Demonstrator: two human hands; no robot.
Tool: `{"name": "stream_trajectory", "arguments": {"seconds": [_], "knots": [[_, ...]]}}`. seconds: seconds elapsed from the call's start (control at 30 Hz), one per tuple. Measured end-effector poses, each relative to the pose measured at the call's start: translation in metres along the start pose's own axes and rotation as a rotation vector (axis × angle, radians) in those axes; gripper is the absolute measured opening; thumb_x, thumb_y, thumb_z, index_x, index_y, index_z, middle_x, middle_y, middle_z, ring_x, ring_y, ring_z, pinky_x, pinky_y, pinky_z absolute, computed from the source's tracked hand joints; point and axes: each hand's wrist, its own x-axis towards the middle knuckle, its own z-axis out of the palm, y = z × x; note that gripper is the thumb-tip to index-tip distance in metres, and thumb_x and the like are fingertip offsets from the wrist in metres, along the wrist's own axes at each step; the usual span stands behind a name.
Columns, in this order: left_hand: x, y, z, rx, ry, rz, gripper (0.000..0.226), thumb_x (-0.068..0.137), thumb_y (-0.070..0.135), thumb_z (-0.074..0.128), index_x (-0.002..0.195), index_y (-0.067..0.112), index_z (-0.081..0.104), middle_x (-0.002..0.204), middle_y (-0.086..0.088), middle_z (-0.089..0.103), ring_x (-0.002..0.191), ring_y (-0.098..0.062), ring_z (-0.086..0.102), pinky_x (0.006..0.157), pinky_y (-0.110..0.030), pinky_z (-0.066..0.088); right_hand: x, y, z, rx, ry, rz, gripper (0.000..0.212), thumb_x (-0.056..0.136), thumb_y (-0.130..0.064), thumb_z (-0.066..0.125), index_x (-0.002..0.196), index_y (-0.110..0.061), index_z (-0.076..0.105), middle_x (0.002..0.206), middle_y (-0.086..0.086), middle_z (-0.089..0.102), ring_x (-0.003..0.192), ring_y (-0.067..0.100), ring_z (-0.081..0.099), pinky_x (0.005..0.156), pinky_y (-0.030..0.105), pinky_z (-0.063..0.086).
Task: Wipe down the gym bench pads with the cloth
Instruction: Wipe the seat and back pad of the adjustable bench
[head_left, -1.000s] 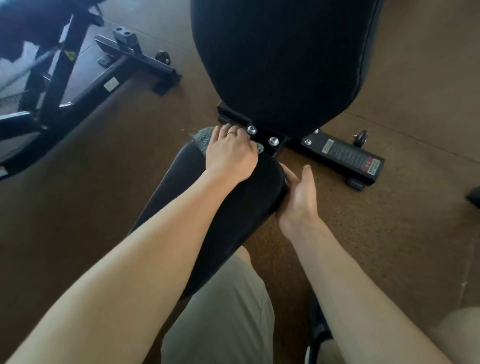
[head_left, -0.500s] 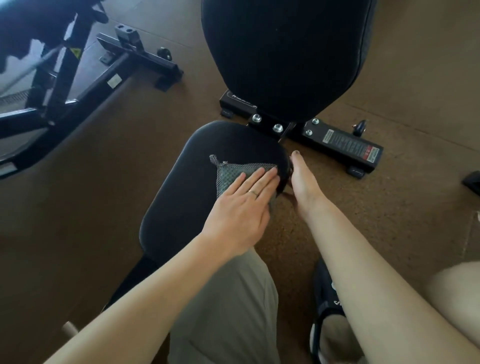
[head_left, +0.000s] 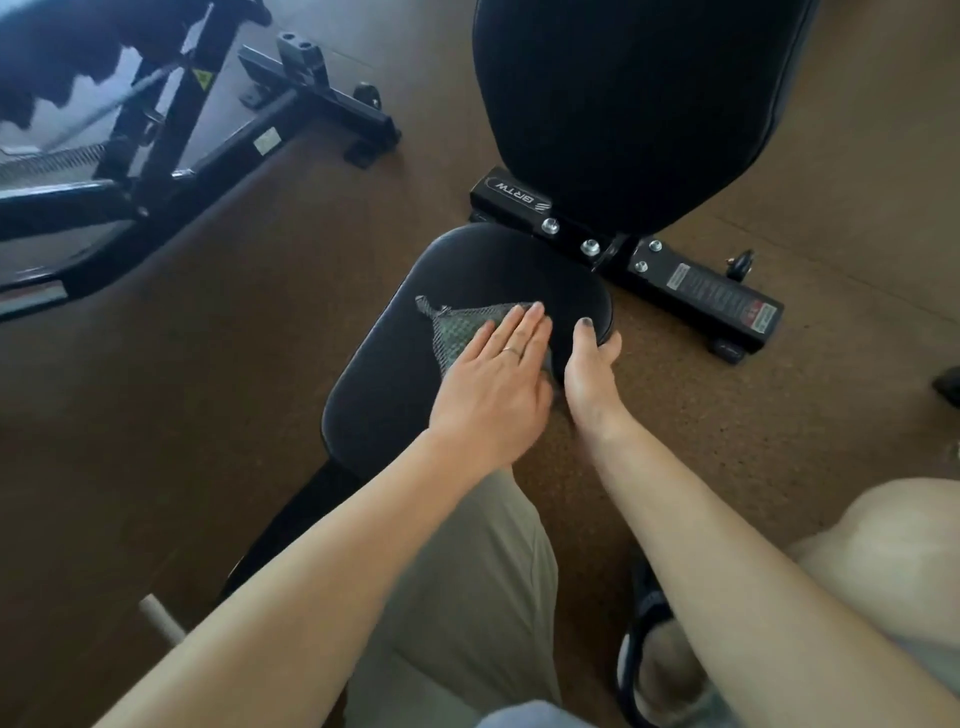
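Observation:
The black seat pad (head_left: 467, 270) of the gym bench lies in front of me, with the large black back pad (head_left: 634, 104) rising behind it. A grey-green checked cloth (head_left: 457, 327) lies on the seat pad. My left hand (head_left: 493, 384) presses flat on the cloth with fingers straight and together; much of the cloth is hidden under the palm. My right hand (head_left: 592, 369) grips the seat pad's right edge, thumb on top, fingers curled under the rim.
The bench's black base bar (head_left: 706, 291) with bolts and a warning label lies on the brown cork-like floor. Another black machine frame (head_left: 171, 140) stands at the upper left. My beige-trousered knees and a sandalled foot (head_left: 654, 654) fill the lower view.
My left hand slid the cloth back from the seat pad's far end toward me, then eased slightly forward. My right hand stayed on the pad's right edge, its thumb now on top.

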Motion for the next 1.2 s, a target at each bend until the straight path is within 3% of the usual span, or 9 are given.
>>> {"name": "stream_trajectory", "arguments": {"seconds": [0.13,0.37,0.57,0.63,0.83,0.93,1.03,1.13,1.2], "knots": [[0.009,0.007,0.004,0.012,-0.002,-0.016,0.061,0.109,0.037,0.017,0.164,0.015,0.005,0.172,-0.001,-0.002,0.158,-0.013,-0.006,0.129,-0.036,0.0,0.0,-0.002,0.002,0.059,0.015,-0.005,0.074,0.104,-0.061,0.032,0.164,-0.031,-0.001,0.169,0.011,0.021,0.152,0.034,0.028,0.123,0.054,0.025],[-0.117,-0.047,0.0,-0.006,0.033,-0.072,0.056,0.11,0.038,0.017,0.163,0.02,0.014,0.17,0.006,0.007,0.157,-0.007,0.003,0.128,-0.033,0.01,-0.008,-0.004,0.021,0.005,0.188,-0.05,0.071,0.108,-0.053,0.033,0.164,-0.024,-0.002,0.171,0.008,0.017,0.153,0.033,0.026,0.12,0.045,0.026],[-0.046,-0.058,-0.004,-0.045,0.014,-0.26,0.068,0.101,0.048,-0.003,0.164,0.023,0.002,0.171,0.007,-0.004,0.157,-0.01,-0.006,0.129,-0.033,0.001,-0.002,0.006,0.025,-0.048,0.259,-0.133,0.069,0.108,-0.047,0.038,0.163,-0.02,0.007,0.162,0.009,0.033,0.144,0.03,0.041,0.108,0.036,0.036],[-0.028,-0.057,-0.005,-0.027,-0.001,-0.277,0.063,0.105,0.045,0.002,0.164,0.022,-0.002,0.171,0.005,-0.008,0.157,-0.012,-0.009,0.129,-0.034,-0.002,0.0,0.009,0.025,-0.049,0.279,-0.16,0.067,0.108,-0.047,0.039,0.162,-0.018,0.011,0.158,0.009,0.039,0.14,0.03,0.045,0.101,0.033,0.036],[-0.1,-0.053,0.001,-0.069,0.045,-0.287,0.063,0.104,0.043,0.0,0.164,0.024,0.006,0.17,0.009,-0.001,0.157,-0.007,-0.005,0.129,-0.033,0.0,0.005,0.012,0.026,-0.054,0.303,-0.171,0.066,0.108,-0.048,0.038,0.161,-0.018,0.013,0.156,0.01,0.042,0.138,0.03,0.046,0.101,0.033,0.037],[-0.1,-0.065,-0.004,-0.225,0.11,-0.442,0.057,0.108,0.04,0.013,0.164,0.028,0.013,0.17,0.014,0.007,0.156,-0.004,0.0,0.128,-0.031,0.001,0.006,0.012,0.027,-0.08,0.314,-0.171,0.067,0.108,-0.049,0.037,0.161,-0.017,0.014,0.155,0.011,0.043,0.137,0.031,0.047,0.111,0.042,0.041],[-0.07,-0.081,-0.013,-0.471,0.163,-0.657,0.052,0.11,0.033,0.025,0.162,0.027,0.026,0.166,0.01,0.027,0.152,-0.012,0.025,0.121,-0.036,0.025,0.007,0.014,0.027,-0.093,0.333,-0.187,0.064,0.108,-0.048,0.037,0.159,-0.015,0.017,0.149,0.011,0.047,0.132,0.03,0.051,0.107,0.042,0.043],[-0.049,-0.1,-0.022,-0.641,0.123,-0.834,0.04,0.108,0.033,0.027,0.127,0.021,0.06,0.134,-0.006,0.062,0.111,-0.025,0.055,0.091,-0.038,0.041,0.006,0.014,0.028,-0.091,0.328,-0.204,0.062,0.108,-0.048,0.037,0.158,-0.016,0.018,0.147,0.01,0.049,0.129,0.028,0.053,0.098,0.035,0.043],[-0.048,-0.103,-0.02,-0.705,0.19,-0.898,0.037,0.106,0.033,0.028,0.097,0.016,0.06,0.107,-0.006,0.066,0.094,-0.023,0.057,0.08,-0.037,0.039,0.005,0.013,0.028,-0.089,0.329,-0.212,0.062,0.108,-0.047,0.037,0.157,-0.015,0.019,0.146,0.011,0.05,0.127,0.028,0.054,0.094,0.033,0.042]]}}
